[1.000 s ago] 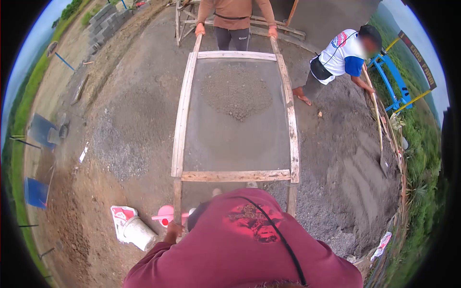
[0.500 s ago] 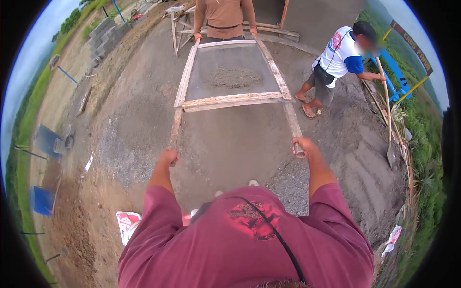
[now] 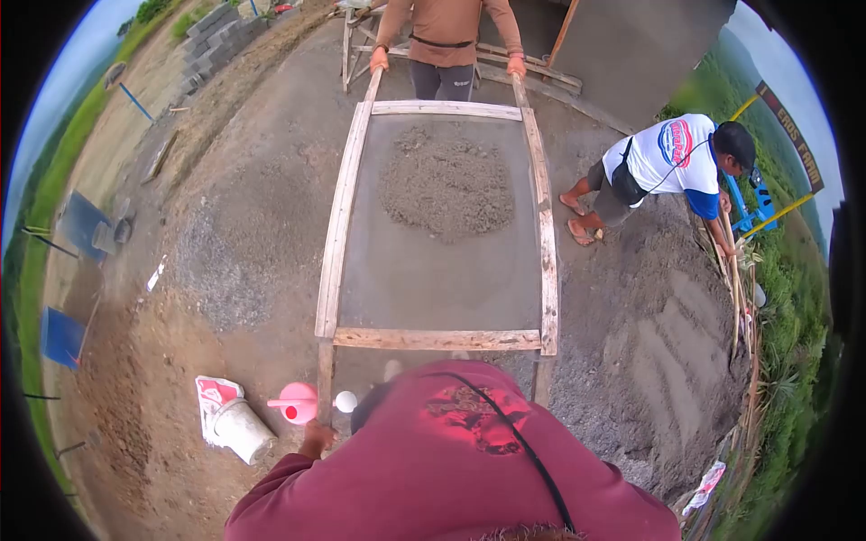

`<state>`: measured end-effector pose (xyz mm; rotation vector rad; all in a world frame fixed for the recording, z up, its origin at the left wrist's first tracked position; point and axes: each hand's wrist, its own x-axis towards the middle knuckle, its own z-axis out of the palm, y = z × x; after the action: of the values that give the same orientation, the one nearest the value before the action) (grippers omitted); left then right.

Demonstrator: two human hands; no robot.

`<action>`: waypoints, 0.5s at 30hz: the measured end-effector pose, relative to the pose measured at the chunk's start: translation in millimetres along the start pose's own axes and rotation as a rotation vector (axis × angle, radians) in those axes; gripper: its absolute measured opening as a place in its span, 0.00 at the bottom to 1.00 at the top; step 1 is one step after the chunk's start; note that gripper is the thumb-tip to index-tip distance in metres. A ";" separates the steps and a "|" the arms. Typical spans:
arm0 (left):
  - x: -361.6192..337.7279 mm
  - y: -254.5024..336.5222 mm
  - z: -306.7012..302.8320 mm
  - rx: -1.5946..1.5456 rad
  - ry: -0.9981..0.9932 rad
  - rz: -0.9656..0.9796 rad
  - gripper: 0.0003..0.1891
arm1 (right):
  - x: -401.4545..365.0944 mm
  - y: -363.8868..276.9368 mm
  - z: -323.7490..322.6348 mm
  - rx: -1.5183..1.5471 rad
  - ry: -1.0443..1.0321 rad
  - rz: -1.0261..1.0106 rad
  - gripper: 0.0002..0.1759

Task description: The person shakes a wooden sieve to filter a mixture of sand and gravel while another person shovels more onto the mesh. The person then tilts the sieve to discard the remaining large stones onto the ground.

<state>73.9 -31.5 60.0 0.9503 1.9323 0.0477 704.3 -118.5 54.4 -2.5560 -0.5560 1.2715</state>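
A wooden-framed sieve (image 3: 437, 340) stretches between me and a person in a brown top, who grips its two far handles. On its mesh rests a heap of damp sand (image 3: 451, 185), nearer the far end. My left hand (image 3: 317, 438) is low beside my body, closed around the left near handle. My right hand is hidden behind my maroon shirt; only a short piece of the right handle shows. Left of my left hand are a pink watering can (image 3: 298, 403) and a whitish bucket (image 3: 242, 431), the bucket lying against a red and white sack (image 3: 213, 397).
To the right, a person in a white and blue shirt (image 3: 672, 153) bends over a long-handled tool. A sand pile (image 3: 667, 343) lies below them. Gravel (image 3: 225, 279) spreads at left. Grey blocks (image 3: 216, 45) and blue containers (image 3: 65, 337) stand farther left.
The sieve has come toward me and its mesh faces me more fully. My left hand moved down and back, and my right hand went out of sight. The person at right bent lower.
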 end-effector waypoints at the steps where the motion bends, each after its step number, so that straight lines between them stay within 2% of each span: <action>1: 8.2 -4.1 -4.3 -0.013 -0.031 0.006 0.12 | 8.1 -9.7 -3.7 0.000 -0.034 -0.023 0.21; 3: 77.7 -6.5 -2.7 1.056 -0.298 0.541 0.11 | 23.6 -57.8 -15.4 0.082 -0.165 -0.072 0.22; 4: 112.5 14.6 -7.5 0.938 -0.253 0.427 0.11 | 34.1 -83.4 -19.8 0.169 -0.254 -0.057 0.22; 6: 172.2 69.0 -21.1 0.674 -0.133 0.229 0.11 | 99.8 -133.6 -12.6 0.372 -0.393 0.095 0.14; 7: 138.2 142.0 -47.0 0.044 -0.002 0.090 0.10 | 110.0 -172.1 -23.9 0.369 -0.361 0.030 0.14; 9: 193.8 201.3 -81.1 -0.040 0.028 0.136 0.09 | 86.9 -266.9 -64.0 0.285 -0.348 -0.092 0.14; 10: 184.0 243.6 -104.4 -0.001 0.077 0.168 0.09 | 84.4 -299.4 -82.6 0.316 -0.331 -0.117 0.17; 12: 162.5 289.7 -130.4 -0.004 0.057 0.158 0.10 | 72.1 -342.0 -109.8 0.287 -0.286 -0.102 0.18; 13: 156.8 299.5 -134.1 -0.008 0.044 0.148 0.10 | 67.2 -338.7 -114.1 0.279 -0.289 -0.090 0.17; 15: 168.8 259.3 -102.4 -0.056 0.037 0.178 0.10 | 59.3 -321.6 -112.6 0.250 -0.299 -0.057 0.15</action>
<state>108.0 290.6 96.0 1.0882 1.8654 0.2226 753.2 192.5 197.5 -2.1494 -0.4851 1.6035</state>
